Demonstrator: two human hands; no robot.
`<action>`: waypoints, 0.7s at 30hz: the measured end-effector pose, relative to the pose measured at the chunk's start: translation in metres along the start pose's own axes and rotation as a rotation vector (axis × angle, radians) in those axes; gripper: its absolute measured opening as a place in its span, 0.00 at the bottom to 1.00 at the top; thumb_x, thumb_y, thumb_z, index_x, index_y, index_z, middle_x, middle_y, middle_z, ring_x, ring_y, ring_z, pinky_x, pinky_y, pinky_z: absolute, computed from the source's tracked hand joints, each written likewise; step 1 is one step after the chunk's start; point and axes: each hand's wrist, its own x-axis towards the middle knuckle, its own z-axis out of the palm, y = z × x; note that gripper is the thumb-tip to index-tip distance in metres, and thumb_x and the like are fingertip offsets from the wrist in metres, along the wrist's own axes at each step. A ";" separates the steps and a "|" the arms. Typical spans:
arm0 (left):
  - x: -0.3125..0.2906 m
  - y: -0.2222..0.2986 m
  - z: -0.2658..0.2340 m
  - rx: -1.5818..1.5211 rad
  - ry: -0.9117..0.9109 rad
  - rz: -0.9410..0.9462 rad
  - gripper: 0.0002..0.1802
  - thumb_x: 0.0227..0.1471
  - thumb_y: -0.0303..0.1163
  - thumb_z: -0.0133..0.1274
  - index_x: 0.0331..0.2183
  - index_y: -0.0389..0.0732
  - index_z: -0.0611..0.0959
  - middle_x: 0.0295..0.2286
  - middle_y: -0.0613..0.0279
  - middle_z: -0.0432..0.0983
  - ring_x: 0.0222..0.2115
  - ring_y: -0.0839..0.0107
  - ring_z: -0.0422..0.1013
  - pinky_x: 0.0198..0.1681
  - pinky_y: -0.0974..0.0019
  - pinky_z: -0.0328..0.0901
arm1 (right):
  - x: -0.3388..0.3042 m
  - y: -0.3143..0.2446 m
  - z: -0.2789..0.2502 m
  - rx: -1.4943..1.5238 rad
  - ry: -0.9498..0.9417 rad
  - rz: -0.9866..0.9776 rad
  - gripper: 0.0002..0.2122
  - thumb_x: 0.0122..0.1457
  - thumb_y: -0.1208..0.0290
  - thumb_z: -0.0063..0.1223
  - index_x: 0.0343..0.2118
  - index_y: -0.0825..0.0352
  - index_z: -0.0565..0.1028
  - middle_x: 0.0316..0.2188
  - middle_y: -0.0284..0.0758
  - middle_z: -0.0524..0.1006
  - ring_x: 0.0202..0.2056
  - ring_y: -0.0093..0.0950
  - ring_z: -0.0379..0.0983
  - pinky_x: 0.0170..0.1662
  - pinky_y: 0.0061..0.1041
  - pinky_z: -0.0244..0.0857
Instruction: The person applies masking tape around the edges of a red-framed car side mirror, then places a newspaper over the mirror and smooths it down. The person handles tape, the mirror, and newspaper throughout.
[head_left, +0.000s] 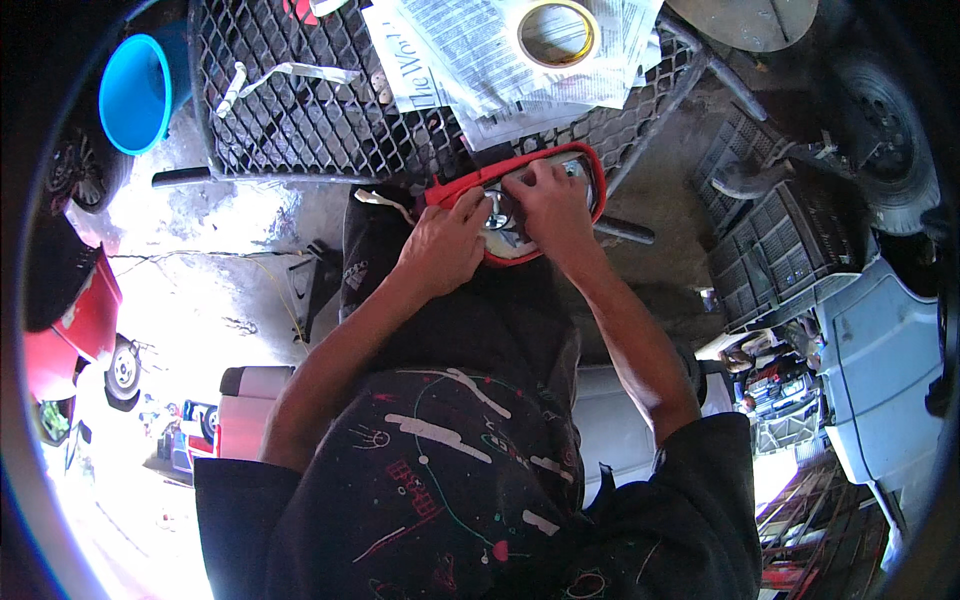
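A red car side mirror housing [590, 165] with a shiny glass face rests against my lap, just below a black metal mesh rack [300, 120]. My left hand [445, 245] grips its left part, fingers curled over the red rim. My right hand [550, 205] presses on the mirror's face, fingertips near the top edge. A small strip of pale tape seems to lie under my right fingers, but I cannot tell for sure.
Folded newspapers [480, 60] and a roll of tan masking tape [557, 33] lie on the rack, with a loose tape strip [290, 75]. A blue bucket [135, 92] stands far left. Black grille parts [790, 240] and a tyre [890, 130] sit right.
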 end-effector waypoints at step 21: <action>0.000 0.007 0.026 0.430 0.096 0.146 0.25 0.49 0.31 0.45 0.49 0.29 0.69 0.55 0.39 0.60 0.31 0.56 0.75 0.35 0.60 0.66 | 0.114 0.076 -0.049 0.290 0.622 0.059 0.06 0.56 0.71 0.54 0.35 0.63 0.79 0.31 0.36 0.80 0.32 0.30 0.78 0.35 0.27 0.70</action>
